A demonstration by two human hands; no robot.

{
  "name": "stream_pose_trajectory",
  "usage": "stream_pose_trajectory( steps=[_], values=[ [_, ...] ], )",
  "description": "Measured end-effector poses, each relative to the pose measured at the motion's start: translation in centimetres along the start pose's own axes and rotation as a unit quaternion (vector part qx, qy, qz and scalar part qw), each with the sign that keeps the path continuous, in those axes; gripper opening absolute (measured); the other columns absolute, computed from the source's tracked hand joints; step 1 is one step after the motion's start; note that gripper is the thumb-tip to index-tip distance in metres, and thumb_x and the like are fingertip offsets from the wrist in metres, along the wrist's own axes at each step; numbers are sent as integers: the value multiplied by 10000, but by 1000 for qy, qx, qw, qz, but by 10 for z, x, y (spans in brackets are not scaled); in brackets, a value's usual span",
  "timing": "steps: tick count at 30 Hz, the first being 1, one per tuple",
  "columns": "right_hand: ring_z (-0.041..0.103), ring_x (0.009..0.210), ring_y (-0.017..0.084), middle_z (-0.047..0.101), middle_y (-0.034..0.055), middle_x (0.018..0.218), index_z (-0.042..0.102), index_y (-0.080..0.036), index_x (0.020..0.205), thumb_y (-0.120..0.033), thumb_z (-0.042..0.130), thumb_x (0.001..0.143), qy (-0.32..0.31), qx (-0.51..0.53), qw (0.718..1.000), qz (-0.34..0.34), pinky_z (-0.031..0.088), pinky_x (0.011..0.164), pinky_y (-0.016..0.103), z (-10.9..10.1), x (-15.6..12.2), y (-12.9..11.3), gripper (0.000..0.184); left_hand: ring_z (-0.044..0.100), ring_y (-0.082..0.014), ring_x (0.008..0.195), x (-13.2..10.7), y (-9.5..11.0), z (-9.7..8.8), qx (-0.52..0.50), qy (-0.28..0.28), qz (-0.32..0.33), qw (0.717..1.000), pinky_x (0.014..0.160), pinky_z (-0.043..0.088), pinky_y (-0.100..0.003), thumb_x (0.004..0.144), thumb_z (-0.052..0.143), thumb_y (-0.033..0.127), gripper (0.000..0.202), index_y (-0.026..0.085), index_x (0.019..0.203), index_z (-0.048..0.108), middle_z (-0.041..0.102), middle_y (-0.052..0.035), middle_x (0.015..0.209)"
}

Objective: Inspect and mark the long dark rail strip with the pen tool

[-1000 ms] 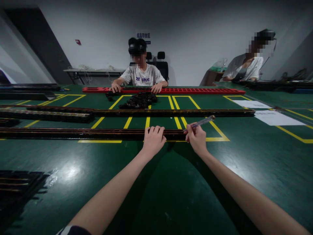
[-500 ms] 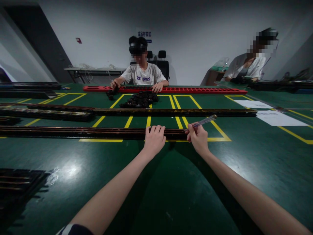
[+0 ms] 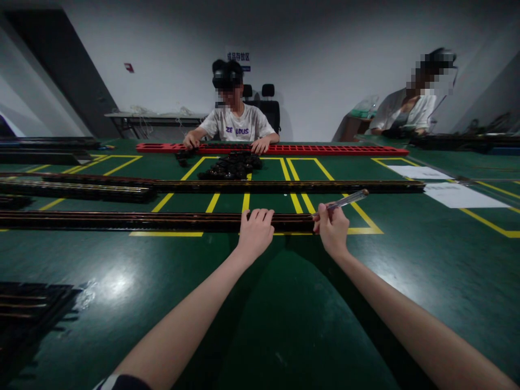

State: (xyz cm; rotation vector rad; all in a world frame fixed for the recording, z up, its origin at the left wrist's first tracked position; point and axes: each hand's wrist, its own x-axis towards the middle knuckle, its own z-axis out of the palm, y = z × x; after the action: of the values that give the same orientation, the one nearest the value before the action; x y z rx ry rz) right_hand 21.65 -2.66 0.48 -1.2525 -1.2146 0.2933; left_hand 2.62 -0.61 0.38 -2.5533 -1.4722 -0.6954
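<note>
A long dark strip (image 3: 134, 220) with copper-coloured lines along it lies crosswise on the table before me. My left hand (image 3: 257, 234) is laid over its near edge, fingers bent down around the strip. At the strip's right end, my right hand (image 3: 333, 230) is closed around a slim tool with a clear handle (image 3: 347, 200). The handle slants up to the right; the thin tip points left at the strip's top. Whether the tip touches it, I cannot tell. Behind it runs a second long dark strip (image 3: 284, 187), apart from both hands.
A person (image 3: 242, 122) opposite handles small dark parts at a red slotted rack (image 3: 337, 150), with a pile of black parts (image 3: 231, 165) in front. Another person (image 3: 406, 116) is at the far right. White sheets (image 3: 459, 196) lie right; dark strips (image 3: 32, 309) lie near left.
My right hand and the clear-handled tool have shifted slightly to the right along the strip. My left hand stays in place on it.
</note>
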Motion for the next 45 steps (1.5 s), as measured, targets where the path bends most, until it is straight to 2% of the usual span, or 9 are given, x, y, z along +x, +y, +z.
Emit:
stream_pose_trajectory(
  steps=[6, 45],
  values=[
    [511, 392, 95, 566, -22, 589, 485, -194, 780, -543, 512, 842, -28, -8, 1000, 5, 404, 349, 211, -1, 1, 1, 355, 544, -232, 1151, -1, -2, -1, -11, -3, 1, 1000, 1049, 351, -484, 889, 361, 201, 391, 175, 1223, 563, 622, -83, 1220],
    [504, 393, 91, 563, -26, 584, 486, -191, 781, -530, 521, 837, -24, 6, 1000, 19, 384, 359, 209, -1, 1, 0, 346, 548, -227, 1136, 0, -3, -1, -23, -7, 0, 1000, 1045, 351, -467, 890, 365, 204, 393, 148, 1225, 563, 627, -86, 1209]
  ],
)
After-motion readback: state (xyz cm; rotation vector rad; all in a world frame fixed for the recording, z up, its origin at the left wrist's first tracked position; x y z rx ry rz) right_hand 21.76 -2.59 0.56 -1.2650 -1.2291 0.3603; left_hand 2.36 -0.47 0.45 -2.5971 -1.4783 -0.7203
